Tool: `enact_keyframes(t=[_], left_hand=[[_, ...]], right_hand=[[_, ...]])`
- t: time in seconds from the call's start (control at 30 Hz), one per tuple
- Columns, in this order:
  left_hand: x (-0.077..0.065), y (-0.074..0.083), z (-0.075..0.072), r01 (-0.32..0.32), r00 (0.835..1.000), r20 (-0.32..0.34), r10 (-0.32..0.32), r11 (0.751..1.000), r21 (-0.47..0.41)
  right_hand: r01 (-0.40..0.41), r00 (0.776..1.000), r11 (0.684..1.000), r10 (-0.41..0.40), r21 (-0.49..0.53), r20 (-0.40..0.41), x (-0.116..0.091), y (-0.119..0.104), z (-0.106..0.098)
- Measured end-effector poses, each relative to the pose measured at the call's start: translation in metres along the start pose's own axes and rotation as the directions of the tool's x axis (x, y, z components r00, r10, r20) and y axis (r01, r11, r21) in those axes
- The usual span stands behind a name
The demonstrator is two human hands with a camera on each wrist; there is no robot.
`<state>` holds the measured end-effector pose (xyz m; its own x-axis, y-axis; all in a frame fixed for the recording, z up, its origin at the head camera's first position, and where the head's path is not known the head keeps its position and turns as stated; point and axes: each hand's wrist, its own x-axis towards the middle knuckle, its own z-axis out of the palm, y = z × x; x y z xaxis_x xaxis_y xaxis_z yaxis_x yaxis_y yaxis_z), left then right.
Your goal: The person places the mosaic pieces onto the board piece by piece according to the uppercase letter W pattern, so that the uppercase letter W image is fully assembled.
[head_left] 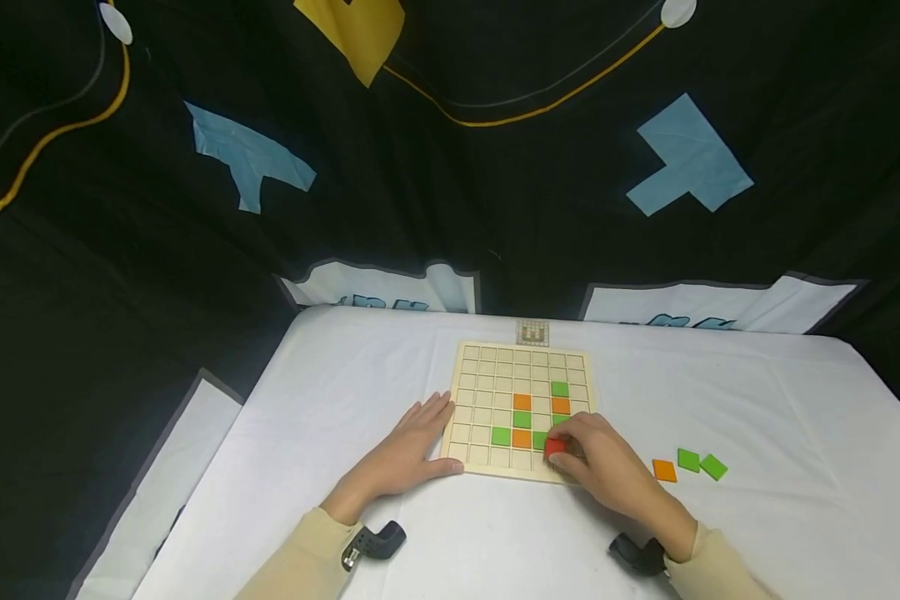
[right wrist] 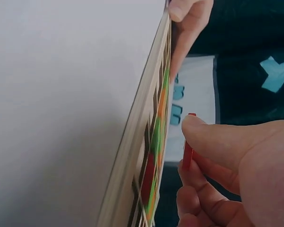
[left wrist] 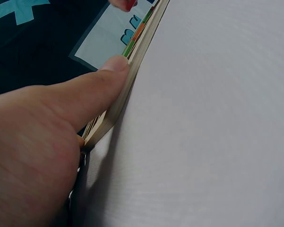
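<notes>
A square wooden grid board (head_left: 480,457) lies flat on the white table, with green and orange tiles set in some of its cells. My left hand (head_left: 408,446) rests at the board's left side, fingers extended along the edge; in the left wrist view its thumb (left wrist: 97,87) presses the rim near a corner. Between thumb and fingertips my right hand (head_left: 607,458) pinches a red tile (right wrist: 188,151), held just above the board in the right wrist view. Another red patch (right wrist: 148,179) shows among the board's cells there. The right hand hides the board's near right corner.
To the right of the right hand lie a loose orange tile (head_left: 664,471) and two green tiles, one a green tile (head_left: 688,460) beside it. A small patterned square (head_left: 532,332) sits behind the board. Dark curtain (head_left: 450,208) hangs behind the table.
</notes>
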<state>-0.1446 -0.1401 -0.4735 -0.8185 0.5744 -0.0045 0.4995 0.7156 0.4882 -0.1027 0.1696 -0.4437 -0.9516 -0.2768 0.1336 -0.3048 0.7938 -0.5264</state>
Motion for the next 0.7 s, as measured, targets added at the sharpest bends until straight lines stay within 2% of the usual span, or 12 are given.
enact_keyframes(t=[0.7], left_hand=[[0.000,0.001,-0.003,-0.017,1.000,-0.002,0.017,1.000,0.018]], right_hand=[[0.111,0.994,0.994,-0.111,0.003,0.018,0.034,-0.034,0.031]])
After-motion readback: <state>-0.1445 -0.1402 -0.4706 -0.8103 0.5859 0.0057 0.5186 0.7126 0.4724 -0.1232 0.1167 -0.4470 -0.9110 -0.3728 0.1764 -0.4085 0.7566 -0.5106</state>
